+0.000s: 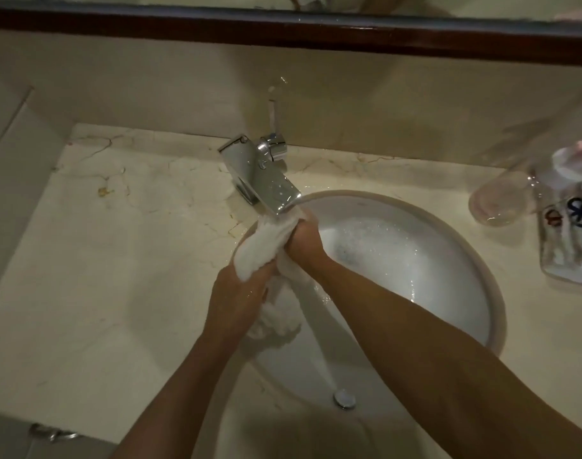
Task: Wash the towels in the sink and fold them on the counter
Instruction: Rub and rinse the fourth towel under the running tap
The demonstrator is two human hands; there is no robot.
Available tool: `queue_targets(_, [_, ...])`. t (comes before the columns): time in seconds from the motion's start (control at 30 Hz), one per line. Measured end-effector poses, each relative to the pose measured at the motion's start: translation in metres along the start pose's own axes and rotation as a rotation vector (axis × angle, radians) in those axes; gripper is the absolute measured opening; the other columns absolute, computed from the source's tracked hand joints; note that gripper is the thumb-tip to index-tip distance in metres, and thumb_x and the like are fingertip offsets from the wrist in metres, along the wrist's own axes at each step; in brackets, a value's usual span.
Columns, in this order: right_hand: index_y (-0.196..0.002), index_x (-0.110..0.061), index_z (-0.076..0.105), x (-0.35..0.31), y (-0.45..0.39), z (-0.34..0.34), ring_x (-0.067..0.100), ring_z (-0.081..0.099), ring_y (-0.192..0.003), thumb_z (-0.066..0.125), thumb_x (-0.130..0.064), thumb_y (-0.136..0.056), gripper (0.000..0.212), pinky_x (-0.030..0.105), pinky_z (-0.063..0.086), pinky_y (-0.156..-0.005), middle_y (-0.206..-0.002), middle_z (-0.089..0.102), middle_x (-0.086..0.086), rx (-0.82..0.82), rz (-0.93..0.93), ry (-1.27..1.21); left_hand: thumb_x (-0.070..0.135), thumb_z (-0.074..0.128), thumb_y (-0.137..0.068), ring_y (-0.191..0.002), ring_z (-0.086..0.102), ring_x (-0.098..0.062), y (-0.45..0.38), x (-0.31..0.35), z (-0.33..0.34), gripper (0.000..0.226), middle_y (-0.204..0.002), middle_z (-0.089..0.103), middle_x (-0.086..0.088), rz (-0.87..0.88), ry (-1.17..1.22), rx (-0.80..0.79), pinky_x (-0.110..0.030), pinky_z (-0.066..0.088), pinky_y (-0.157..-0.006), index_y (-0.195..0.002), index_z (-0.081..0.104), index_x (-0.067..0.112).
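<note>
So the person's got a white towel (pixel 261 246) bunched up over the sink (pixel 491 293), right at the basin's back-left rim under the chrome faucet (pixel 261 175). The right hand (pixel 304 238) is wrapped tight around the top end just below the spout, and the left hand (pixel 238 293) grips it lower down, so the towel runs diagonally between the two fists, with a wad hanging out below the left one. Sudsy water sits in the basin. Over at the counter's (pixel 117 243) right edge there's a clear glass (pixel 496 202) beside a tray (pixel 568 246).
</note>
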State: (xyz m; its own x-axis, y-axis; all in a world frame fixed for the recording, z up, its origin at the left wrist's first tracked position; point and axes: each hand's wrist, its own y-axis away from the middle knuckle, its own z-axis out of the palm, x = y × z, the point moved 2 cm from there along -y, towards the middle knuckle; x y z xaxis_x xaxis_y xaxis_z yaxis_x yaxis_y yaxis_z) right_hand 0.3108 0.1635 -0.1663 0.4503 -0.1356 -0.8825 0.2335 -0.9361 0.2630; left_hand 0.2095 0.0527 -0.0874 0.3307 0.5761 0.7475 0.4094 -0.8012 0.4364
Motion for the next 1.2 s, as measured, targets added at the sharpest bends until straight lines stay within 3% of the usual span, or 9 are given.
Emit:
queue_targets(0.2, [-0.126, 0.005, 0.059, 0.0, 0.021, -0.007, 0.03, 0.066, -0.093, 0.053, -0.021, -0.077, 0.056, 0.035, 0.052, -0.078, -0.098, 0.07, 0.012, -0.148, -0.084, 0.09, 0.066, 0.044, -0.081, -0.074, 0.062, -0.002, -0.015, 0.015, 0.006, 0.063, -0.077, 0.062, 0.014, 0.214, -0.149, -0.008, -0.014, 0.044, -0.065, -0.105, 0.067, 0.013])
queue_targets(0.33, [-0.124, 0.009, 0.059, -0.012, 0.0, -0.013, 0.029, 0.06, -0.108, 0.058, -0.002, -0.091, 0.036, 0.03, 0.045, -0.087, -0.119, 0.064, 0.026, -0.226, -0.094, 0.06, 0.043, 0.061, -0.092, -0.084, 0.064, 0.001, -0.021, 0.019, 0.009, 0.03, -0.093, 0.068, 0.01, 0.193, -0.117, -0.091, -0.008, 0.043, -0.065, -0.111, 0.064, 0.019])
queue_targets(0.47, [-0.112, 0.003, 0.066, -0.017, -0.015, -0.022, 0.034, 0.066, -0.102, 0.054, -0.048, -0.08, 0.062, 0.042, 0.053, -0.089, -0.107, 0.07, 0.019, -0.171, -0.131, 0.215, 0.039, 0.071, -0.084, -0.068, 0.063, -0.004, -0.024, 0.014, 0.003, 0.013, -0.077, 0.068, 0.009, 0.087, -0.131, -0.081, -0.016, 0.045, -0.056, -0.09, 0.066, 0.028])
queue_targets(0.63, [-0.112, -0.01, 0.061, 0.007, 0.004, -0.025, 0.0, 0.064, -0.093, 0.059, -0.01, -0.094, 0.019, 0.018, 0.05, -0.083, -0.082, 0.059, -0.019, 0.034, 0.087, -0.202, 0.037, 0.053, -0.079, -0.085, 0.066, -0.019, -0.028, 0.021, -0.001, 0.034, -0.092, 0.068, 0.006, 0.231, -0.153, -0.06, -0.03, 0.049, -0.072, -0.11, 0.059, 0.023])
queue_targets(0.73, [-0.117, -0.011, 0.06, 0.039, 0.029, -0.024, -0.015, 0.058, -0.085, 0.058, -0.039, -0.084, 0.043, 0.013, 0.047, -0.077, -0.094, 0.062, -0.022, 0.043, 0.052, -0.088, 0.024, 0.052, -0.077, -0.097, 0.058, 0.015, -0.019, 0.033, 0.006, 0.055, -0.107, 0.056, 0.024, 0.298, -0.087, -0.226, -0.007, 0.042, -0.081, -0.131, 0.043, 0.035])
queue_targets(0.8, [-0.121, -0.011, 0.059, 0.055, 0.041, -0.015, -0.012, 0.058, -0.093, 0.06, -0.018, -0.094, 0.028, 0.014, 0.045, -0.08, -0.104, 0.062, -0.015, -0.039, 0.099, -0.058, 0.014, 0.063, -0.082, -0.097, 0.046, 0.031, -0.017, 0.029, 0.016, 0.066, -0.116, 0.045, 0.032, 0.289, -0.066, -0.374, 0.004, 0.036, -0.079, -0.135, 0.034, 0.042])
queue_targets(1.0, [-0.089, -0.006, 0.061, 0.02, -0.003, -0.017, 0.004, 0.05, -0.08, 0.052, 0.008, -0.097, 0.019, 0.02, 0.044, -0.073, -0.089, 0.062, 0.008, 0.028, 0.128, -0.181, 0.036, 0.066, -0.08, -0.117, 0.062, -0.02, -0.029, 0.015, 0.024, 0.056, -0.128, 0.064, 0.009, 0.123, 0.097, -0.249, -0.051, 0.052, -0.097, -0.133, 0.05, 0.046])
queue_targets(1.13, [-0.105, -0.019, 0.056, 0.011, -0.011, -0.015, -0.007, 0.059, -0.07, 0.054, -0.003, -0.099, 0.017, 0.012, 0.05, -0.068, -0.085, 0.063, -0.012, -0.081, 0.168, -0.289, 0.026, 0.066, -0.089, -0.111, 0.067, -0.03, -0.035, 0.009, 0.031, 0.037, -0.12, 0.07, -0.012, -0.017, 0.485, -0.348, -0.046, 0.055, -0.093, -0.126, 0.066, 0.021])
queue_targets(1.2, [-0.118, -0.014, 0.058, 0.02, 0.006, -0.028, -0.008, 0.061, -0.072, 0.055, -0.015, -0.097, 0.02, 0.007, 0.047, -0.062, -0.089, 0.066, -0.01, -0.07, 0.173, -0.267, 0.035, 0.068, -0.086, -0.106, 0.068, -0.016, -0.037, 0.01, 0.026, 0.04, -0.114, 0.072, 0.003, 0.123, 0.265, -0.258, -0.039, 0.054, -0.091, -0.125, 0.065, 0.027])
